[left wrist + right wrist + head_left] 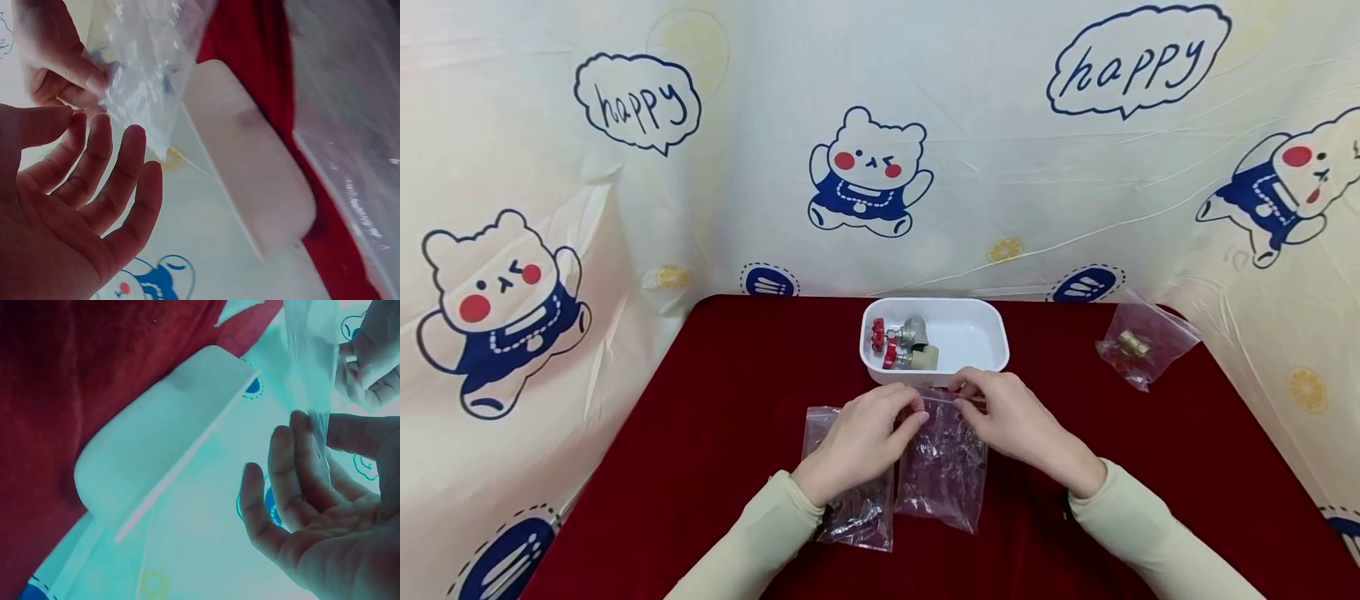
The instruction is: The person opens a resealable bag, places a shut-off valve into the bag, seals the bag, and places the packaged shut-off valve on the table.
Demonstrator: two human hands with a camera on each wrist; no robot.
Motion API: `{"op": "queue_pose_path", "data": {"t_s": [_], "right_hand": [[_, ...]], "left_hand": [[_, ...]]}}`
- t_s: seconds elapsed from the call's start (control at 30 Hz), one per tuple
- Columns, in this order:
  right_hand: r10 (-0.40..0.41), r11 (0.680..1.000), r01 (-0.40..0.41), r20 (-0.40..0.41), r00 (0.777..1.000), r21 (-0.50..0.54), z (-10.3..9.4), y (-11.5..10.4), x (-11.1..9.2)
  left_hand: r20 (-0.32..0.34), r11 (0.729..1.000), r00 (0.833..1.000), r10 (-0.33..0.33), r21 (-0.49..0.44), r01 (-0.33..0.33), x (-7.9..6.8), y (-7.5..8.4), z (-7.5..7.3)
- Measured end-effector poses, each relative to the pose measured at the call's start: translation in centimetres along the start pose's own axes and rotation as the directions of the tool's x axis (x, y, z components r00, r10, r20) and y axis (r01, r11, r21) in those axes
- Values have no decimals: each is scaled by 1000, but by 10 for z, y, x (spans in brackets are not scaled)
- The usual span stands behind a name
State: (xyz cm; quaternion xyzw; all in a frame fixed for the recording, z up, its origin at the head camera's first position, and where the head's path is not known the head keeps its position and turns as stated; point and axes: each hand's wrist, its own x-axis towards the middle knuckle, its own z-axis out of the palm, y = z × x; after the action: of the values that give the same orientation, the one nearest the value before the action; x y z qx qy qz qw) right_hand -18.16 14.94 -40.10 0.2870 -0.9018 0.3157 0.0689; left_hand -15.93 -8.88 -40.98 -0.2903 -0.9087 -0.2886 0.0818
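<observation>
Above the table is a clear zip bag (pixel 943 475), its top edge near both hands. My right hand (pixel 1011 417) pinches that edge between thumb and forefinger; in the right wrist view the plastic (pixel 312 369) passes between them. At the bag's upper left corner is my left hand (pixel 868 425), thumb and forefinger tips close together in the left wrist view. Whether plastic lies between them cannot be made out. The other fingers (pixel 128 181) of the left hand are bent and apart. Under the left hand lies a second clear zip bag (pixel 861 517).
Behind the hands stands a white tray (pixel 973 374) with two valves inside, one with a grey metal body (pixel 914 332), the other with a beige one (pixel 927 358); both have red handwheels. Far right, another zip bag (pixel 1165 337) contains a brass fitting (pixel 1132 343). Dark red cloth (pixel 722 467) covers the table.
</observation>
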Motion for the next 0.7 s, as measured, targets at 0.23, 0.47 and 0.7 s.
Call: {"op": "queue_pose_path", "data": {"t_s": [0.23,0.47,0.7], "right_hand": [[-57,996,69,-194,979,55,-11,-12,-2],[-97,991,123,-390,916,44,-11,-21,-6],[-78,990,122,-427,901,76,1,-29,-12]], "left_hand": [[-44,997,999,22,-70,-25,0,14,-6],[-65,953,997,-39,-304,18,9,22,-5],[93,759,984,-151,-627,175,19,26,-5]]}}
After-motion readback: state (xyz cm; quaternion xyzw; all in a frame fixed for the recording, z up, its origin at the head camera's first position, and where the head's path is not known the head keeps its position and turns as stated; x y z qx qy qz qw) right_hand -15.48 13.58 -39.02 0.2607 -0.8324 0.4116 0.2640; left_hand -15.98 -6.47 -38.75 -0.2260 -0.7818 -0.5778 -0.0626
